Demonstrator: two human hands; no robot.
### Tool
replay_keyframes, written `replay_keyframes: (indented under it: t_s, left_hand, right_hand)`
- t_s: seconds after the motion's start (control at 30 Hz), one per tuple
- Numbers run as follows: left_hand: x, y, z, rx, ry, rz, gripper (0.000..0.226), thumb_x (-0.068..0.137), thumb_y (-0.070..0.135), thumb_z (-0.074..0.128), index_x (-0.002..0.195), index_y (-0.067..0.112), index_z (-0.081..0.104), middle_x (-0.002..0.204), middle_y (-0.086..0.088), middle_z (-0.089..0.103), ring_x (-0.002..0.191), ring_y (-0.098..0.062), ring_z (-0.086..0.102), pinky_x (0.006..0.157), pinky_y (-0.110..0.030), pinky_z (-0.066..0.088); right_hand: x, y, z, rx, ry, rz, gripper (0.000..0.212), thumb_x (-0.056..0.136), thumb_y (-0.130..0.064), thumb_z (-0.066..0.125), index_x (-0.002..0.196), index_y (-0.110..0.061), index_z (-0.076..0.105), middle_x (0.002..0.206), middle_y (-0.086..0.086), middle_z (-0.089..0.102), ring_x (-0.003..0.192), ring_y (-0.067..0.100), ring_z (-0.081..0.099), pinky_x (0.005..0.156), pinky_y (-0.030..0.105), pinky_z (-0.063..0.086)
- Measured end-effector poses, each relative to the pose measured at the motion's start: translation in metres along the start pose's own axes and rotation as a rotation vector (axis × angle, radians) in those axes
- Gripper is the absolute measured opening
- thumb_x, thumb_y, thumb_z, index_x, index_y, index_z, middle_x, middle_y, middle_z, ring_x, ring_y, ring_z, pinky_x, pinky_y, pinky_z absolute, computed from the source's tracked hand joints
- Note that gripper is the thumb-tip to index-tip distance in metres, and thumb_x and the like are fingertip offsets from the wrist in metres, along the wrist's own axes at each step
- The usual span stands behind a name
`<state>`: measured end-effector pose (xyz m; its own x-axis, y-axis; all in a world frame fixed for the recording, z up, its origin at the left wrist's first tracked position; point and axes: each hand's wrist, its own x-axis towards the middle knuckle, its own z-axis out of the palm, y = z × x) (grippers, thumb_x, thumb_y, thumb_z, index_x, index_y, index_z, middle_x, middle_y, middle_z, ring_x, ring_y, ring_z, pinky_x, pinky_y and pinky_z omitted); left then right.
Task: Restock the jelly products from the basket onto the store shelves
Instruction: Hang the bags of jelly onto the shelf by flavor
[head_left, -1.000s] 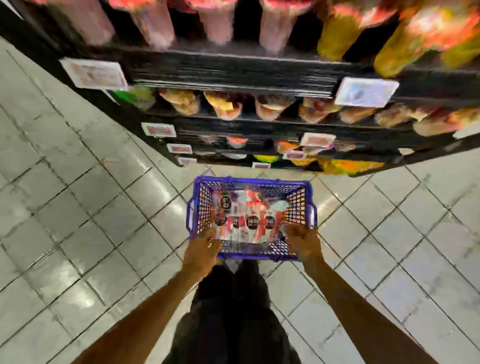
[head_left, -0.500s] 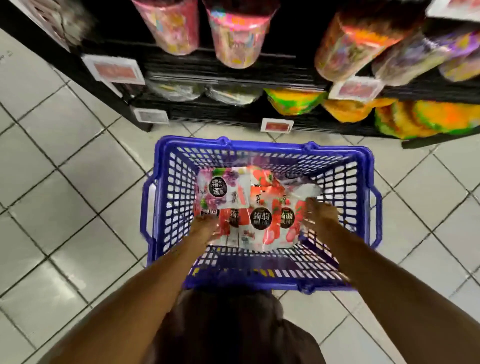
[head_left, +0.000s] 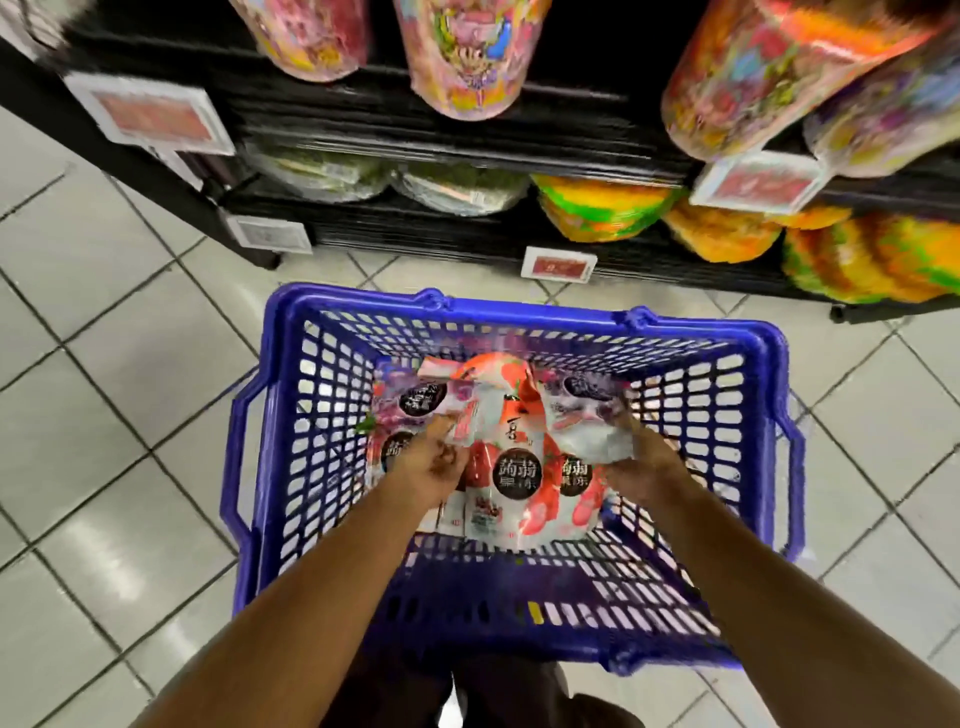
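A blue plastic basket (head_left: 270, 467) stands on the tiled floor in front of the dark shelves (head_left: 467, 145). Inside it lie several jelly bags, red-and-white with round black labels; the middle bag (head_left: 511, 441) is bulged upward. My left hand (head_left: 428, 465) pinches the left edge of that pile of bags. My right hand (head_left: 641, 465) grips a crumpled white bag edge (head_left: 592, 439) on the right. Both forearms reach down into the basket.
The lowest shelf holds green-white bags (head_left: 457, 187) and orange-green bags (head_left: 602, 208). Above it stand pink patterned tubs (head_left: 467, 57). Price tags (head_left: 558, 264) hang on the shelf edges. Grey floor tiles (head_left: 104, 415) surround the basket.
My head has come lower and closer to the basket. Both hands went from the basket's near rim down into it and closed on the jelly bags, which now bulge upward.
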<state>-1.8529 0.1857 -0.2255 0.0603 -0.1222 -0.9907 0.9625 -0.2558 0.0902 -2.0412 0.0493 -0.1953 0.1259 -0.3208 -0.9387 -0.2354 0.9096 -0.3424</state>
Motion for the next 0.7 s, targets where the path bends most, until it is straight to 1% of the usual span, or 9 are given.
replay_keyframes:
  t_s: [0.03,0.1,0.17,0.23,0.3,0.43,0.57,0.67,0.7]
  left_hand:
    - [-0.013,0.003,-0.005,0.029,-0.02,-0.024,0.025,0.097,0.01,0.051,0.073,0.014,0.055,0.036,0.004,0.043,0.03,-0.003,0.037,0.031,-0.011,0.035]
    - [-0.042,0.007,-0.015,0.057,-0.097,-0.065,0.023,0.093,0.01,0.05,0.074,0.012,0.061,0.053,0.0,0.057,0.043,-0.007,0.049,0.04,-0.015,0.041]
    - [-0.078,0.008,-0.022,0.07,-0.182,-0.054,0.023,0.092,0.006,0.046,0.081,0.007,0.066,0.075,-0.008,0.069,0.06,-0.016,0.064,0.052,-0.023,0.052]
    - [-0.119,0.013,-0.027,0.077,-0.224,-0.019,0.026,0.092,0.0,0.043,0.089,0.003,0.068,0.089,-0.013,0.072,0.072,-0.021,0.069,0.069,-0.03,0.054]
    - [-0.163,0.019,-0.031,0.092,-0.237,0.016,0.032,0.093,-0.002,0.044,0.08,0.004,0.073,0.087,-0.012,0.074,0.073,-0.019,0.071,0.077,-0.029,0.053]
    - [-0.245,0.028,-0.034,0.209,-0.257,0.214,0.052,0.093,-0.011,0.042,0.062,0.01,0.077,0.073,-0.003,0.074,0.067,-0.012,0.072,0.069,-0.024,0.06]
    - [-0.339,0.054,-0.019,0.381,-0.258,0.423,0.029,0.081,-0.016,0.057,0.068,0.006,0.072,0.06,0.0,0.07,0.056,-0.01,0.068,0.057,-0.02,0.056]
    - [-0.408,0.075,-0.012,0.463,-0.242,0.548,0.037,0.081,-0.022,0.051,0.07,0.006,0.071,0.06,-0.003,0.069,0.058,-0.015,0.067,0.066,-0.023,0.055]
    - [-0.437,0.084,-0.005,0.486,-0.255,0.571,0.027,0.079,-0.02,0.055,0.077,0.003,0.069,0.063,-0.004,0.07,0.06,-0.018,0.068,0.07,-0.027,0.054]
  right_hand:
    - [-0.011,0.0,-0.001,0.051,-0.051,0.026,0.024,0.1,0.005,0.04,0.102,-0.016,0.052,0.064,-0.013,0.072,0.065,-0.001,0.068,0.062,0.012,0.053]
    - [-0.035,0.002,-0.002,0.205,-0.103,0.055,0.02,0.095,-0.001,0.045,0.111,-0.007,0.054,0.093,0.008,0.071,0.089,0.018,0.067,0.087,0.025,0.052]
    - [-0.068,0.0,0.0,0.407,-0.158,0.115,0.034,0.083,-0.007,0.054,0.117,-0.004,0.057,0.115,0.019,0.063,0.105,0.03,0.061,0.098,0.036,0.048]
    - [-0.107,-0.004,0.003,0.484,-0.208,0.114,0.028,0.08,-0.006,0.056,0.106,-0.003,0.065,0.113,0.021,0.067,0.097,0.032,0.069,0.08,0.038,0.059]
    - [-0.152,-0.008,0.004,0.543,-0.256,0.112,0.022,0.08,-0.004,0.055,0.09,-0.002,0.074,0.105,0.021,0.072,0.089,0.035,0.073,0.068,0.04,0.061]
    - [-0.244,-0.021,0.007,0.527,-0.38,0.123,0.03,0.078,0.004,0.061,0.107,0.001,0.068,0.121,0.02,0.067,0.107,0.038,0.067,0.076,0.043,0.06]
    - [-0.334,-0.06,0.021,0.473,-0.465,-0.07,0.043,0.055,0.01,0.082,0.091,-0.011,0.077,0.109,0.011,0.072,0.11,0.036,0.066,0.081,0.054,0.057]
    - [-0.398,-0.087,0.024,0.335,-0.396,-0.226,0.035,0.069,0.009,0.062,0.085,-0.017,0.077,0.099,0.013,0.07,0.099,0.033,0.065,0.091,0.059,0.049]
    - [-0.42,-0.098,0.026,0.315,-0.38,-0.244,0.038,0.075,0.015,0.054,0.089,-0.014,0.075,0.104,0.017,0.066,0.103,0.035,0.061,0.096,0.06,0.044]
